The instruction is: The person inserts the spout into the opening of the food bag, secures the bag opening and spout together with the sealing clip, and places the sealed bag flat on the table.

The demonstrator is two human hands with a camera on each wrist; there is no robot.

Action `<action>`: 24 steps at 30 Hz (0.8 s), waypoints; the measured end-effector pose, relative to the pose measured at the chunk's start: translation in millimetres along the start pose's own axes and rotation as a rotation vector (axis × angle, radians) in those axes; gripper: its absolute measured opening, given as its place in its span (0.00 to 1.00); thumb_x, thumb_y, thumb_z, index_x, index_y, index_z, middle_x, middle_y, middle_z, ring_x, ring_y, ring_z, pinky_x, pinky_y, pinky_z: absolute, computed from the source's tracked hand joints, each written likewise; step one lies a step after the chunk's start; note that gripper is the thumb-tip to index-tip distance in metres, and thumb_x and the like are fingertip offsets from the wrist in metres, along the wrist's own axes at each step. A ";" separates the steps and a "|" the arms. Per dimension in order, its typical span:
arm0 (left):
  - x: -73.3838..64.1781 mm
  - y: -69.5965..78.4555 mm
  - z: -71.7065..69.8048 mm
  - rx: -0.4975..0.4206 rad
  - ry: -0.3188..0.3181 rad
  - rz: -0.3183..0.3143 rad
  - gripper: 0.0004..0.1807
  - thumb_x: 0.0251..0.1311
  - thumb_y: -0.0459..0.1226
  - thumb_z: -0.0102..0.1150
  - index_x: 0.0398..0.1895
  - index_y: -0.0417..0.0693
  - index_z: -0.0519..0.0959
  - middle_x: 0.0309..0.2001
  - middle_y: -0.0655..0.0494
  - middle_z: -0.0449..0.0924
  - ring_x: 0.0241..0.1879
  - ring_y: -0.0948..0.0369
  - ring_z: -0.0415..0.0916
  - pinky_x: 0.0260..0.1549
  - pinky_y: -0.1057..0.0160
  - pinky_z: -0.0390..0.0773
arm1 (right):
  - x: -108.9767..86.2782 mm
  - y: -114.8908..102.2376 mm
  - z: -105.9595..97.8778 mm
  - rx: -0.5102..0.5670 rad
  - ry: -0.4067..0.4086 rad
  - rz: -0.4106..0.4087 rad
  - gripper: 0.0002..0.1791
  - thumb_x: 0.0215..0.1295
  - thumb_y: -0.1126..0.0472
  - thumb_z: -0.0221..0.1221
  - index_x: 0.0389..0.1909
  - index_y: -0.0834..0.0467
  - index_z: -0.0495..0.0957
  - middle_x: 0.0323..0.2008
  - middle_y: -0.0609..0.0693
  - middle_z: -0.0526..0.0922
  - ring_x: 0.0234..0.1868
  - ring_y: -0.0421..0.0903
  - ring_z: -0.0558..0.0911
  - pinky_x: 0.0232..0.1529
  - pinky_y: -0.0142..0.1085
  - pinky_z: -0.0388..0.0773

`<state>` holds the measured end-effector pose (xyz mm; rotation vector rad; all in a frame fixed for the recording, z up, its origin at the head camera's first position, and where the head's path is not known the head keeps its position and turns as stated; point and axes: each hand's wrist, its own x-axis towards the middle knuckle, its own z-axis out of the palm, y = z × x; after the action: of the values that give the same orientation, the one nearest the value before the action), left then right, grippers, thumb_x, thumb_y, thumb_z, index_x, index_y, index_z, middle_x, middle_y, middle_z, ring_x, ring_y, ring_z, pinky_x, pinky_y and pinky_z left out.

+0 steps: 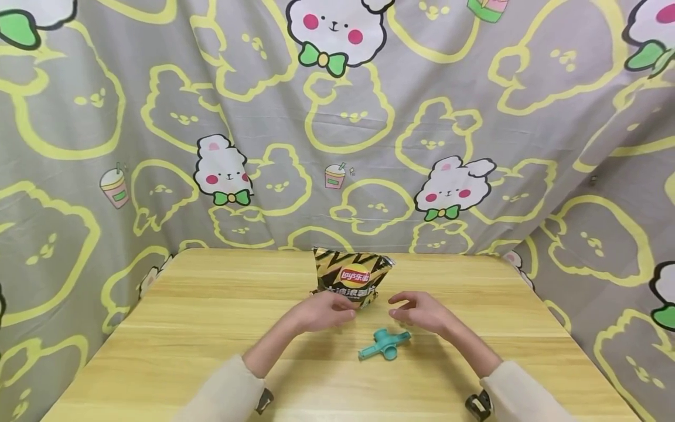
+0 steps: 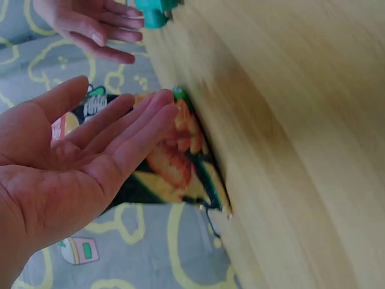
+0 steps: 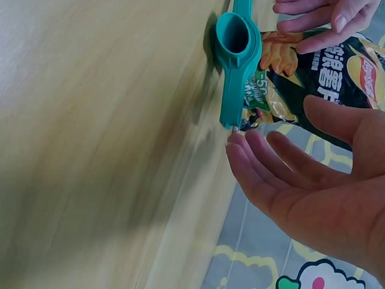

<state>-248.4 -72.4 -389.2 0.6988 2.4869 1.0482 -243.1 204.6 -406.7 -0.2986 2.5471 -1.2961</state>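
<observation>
A black and yellow Lay's chip bag [image 1: 354, 274] stands upright on the wooden table. In front of its lower left part is my left hand [image 1: 324, 310], its fingers loosely extended and holding nothing; from the head view I cannot tell whether it touches the bag. My right hand [image 1: 419, 310] hovers to the right of the bag, fingers relaxed and nothing in them. Between the hands and nearer to me lies a teal plastic piece [image 1: 385, 344] with two flat arms and round cups at its middle. In the right wrist view this teal piece [image 3: 234, 54] shows one hollow cup.
The wooden table [image 1: 237, 363] reaches back to a grey curtain [image 1: 369, 135] with cartoon rabbits and yellow outlines, which hangs behind and along both sides. Dark straps with small devices sit on both wrists.
</observation>
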 end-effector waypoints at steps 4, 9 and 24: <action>4.8 1.1 7.3 -0.080 -0.015 -0.019 0.21 0.72 0.45 0.57 0.61 0.44 0.80 0.51 0.49 0.86 0.42 0.50 0.85 0.45 0.53 0.83 | -0.1 4.2 0.0 0.008 -0.063 0.011 0.25 0.68 0.57 0.64 0.60 0.69 0.76 0.41 0.60 0.87 0.38 0.52 0.85 0.42 0.47 0.83; 8.2 2.9 14.8 -0.171 -0.033 -0.035 0.21 0.71 0.44 0.58 0.60 0.42 0.80 0.46 0.45 0.86 0.41 0.48 0.85 0.45 0.50 0.84 | -1.4 10.4 -0.5 -0.020 -0.111 0.062 0.20 0.68 0.57 0.65 0.54 0.66 0.81 0.37 0.55 0.85 0.28 0.46 0.82 0.37 0.41 0.80; 4.6 -5.3 24.8 -0.243 -0.036 -0.099 0.19 0.70 0.44 0.60 0.59 0.47 0.82 0.48 0.44 0.87 0.45 0.48 0.86 0.47 0.49 0.85 | -3.1 16.5 -0.4 0.144 -0.272 0.085 0.09 0.59 0.72 0.65 0.40 0.73 0.84 0.31 0.53 0.86 0.31 0.43 0.83 0.36 0.37 0.86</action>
<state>-241.5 -59.0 -410.2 0.5111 2.2862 1.2606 -241.3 215.4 -419.5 -0.3098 2.2051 -1.3015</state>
